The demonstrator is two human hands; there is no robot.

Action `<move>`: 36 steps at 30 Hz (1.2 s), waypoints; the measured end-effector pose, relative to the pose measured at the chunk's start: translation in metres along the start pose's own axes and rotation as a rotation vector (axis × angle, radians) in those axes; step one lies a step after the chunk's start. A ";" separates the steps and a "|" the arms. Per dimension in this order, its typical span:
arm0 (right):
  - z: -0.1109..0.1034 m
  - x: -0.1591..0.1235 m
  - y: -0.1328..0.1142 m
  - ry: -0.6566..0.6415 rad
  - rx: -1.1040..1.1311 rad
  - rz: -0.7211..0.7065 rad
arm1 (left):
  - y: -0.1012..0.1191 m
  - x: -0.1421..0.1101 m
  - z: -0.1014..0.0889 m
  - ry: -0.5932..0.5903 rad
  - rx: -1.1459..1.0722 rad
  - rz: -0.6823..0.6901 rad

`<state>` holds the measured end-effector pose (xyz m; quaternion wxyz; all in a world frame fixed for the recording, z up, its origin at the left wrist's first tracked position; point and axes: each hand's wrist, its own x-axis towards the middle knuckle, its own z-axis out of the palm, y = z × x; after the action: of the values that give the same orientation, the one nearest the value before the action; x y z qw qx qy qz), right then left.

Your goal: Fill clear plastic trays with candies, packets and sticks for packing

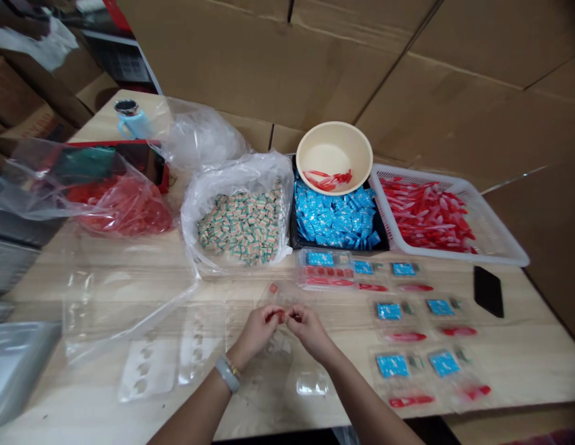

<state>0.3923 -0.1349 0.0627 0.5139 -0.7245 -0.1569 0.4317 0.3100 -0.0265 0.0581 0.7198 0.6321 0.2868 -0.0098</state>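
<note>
My left hand (262, 327), with a bracelet at the wrist, pinches a small reddish piece (280, 316) over the middle of the table. Right beside it, my right hand (308, 330) has thumb and fingers pressed together; what they grip is too small to make out. Just beyond the hands, a small orange-red square (273, 288) lies on clear plastic. Beneath my wrists is more clear plastic (312, 384), its outline blurred. Clear moulded trays (147, 371) lie to the left. On the right, several trays each hold a blue packet (391, 364) and a red plastic stick-like piece (411, 401).
Along the back stand a bag of small striped blocks (241, 225), a black bin of blue packets (333, 216) with a cream bowl (334, 139) on it, and a white basket (500, 247) of red pieces. A phone (488, 290) lies right; a red-filled bag (125, 207) left.
</note>
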 end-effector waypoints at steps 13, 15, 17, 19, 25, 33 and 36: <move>-0.007 0.016 -0.001 0.102 -0.455 -0.364 | -0.002 0.016 -0.005 -0.237 -0.639 -0.564; -0.006 0.023 -0.002 0.177 -0.611 -0.359 | 0.000 0.014 -0.011 -0.179 -0.685 -0.518; -0.002 0.032 -0.001 0.202 -0.807 -0.310 | 0.000 0.010 -0.016 -0.086 -0.715 -0.452; 0.003 0.041 0.001 0.159 -0.988 -0.233 | -0.001 0.006 -0.019 -0.004 -0.720 -0.408; 0.009 0.047 0.001 0.109 -1.162 -0.152 | -0.005 0.000 -0.016 0.072 -0.652 -0.353; 0.003 0.002 0.011 0.153 -0.180 -0.138 | -0.006 -0.006 -0.005 0.047 -0.700 -0.309; 0.003 -0.006 0.014 0.115 0.098 -0.006 | -0.005 -0.004 0.006 0.025 -0.734 -0.334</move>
<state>0.3837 -0.1429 0.0531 0.5580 -0.7219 -0.1078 0.3949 0.3065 -0.0343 0.0553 0.8827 0.2778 0.3787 -0.0157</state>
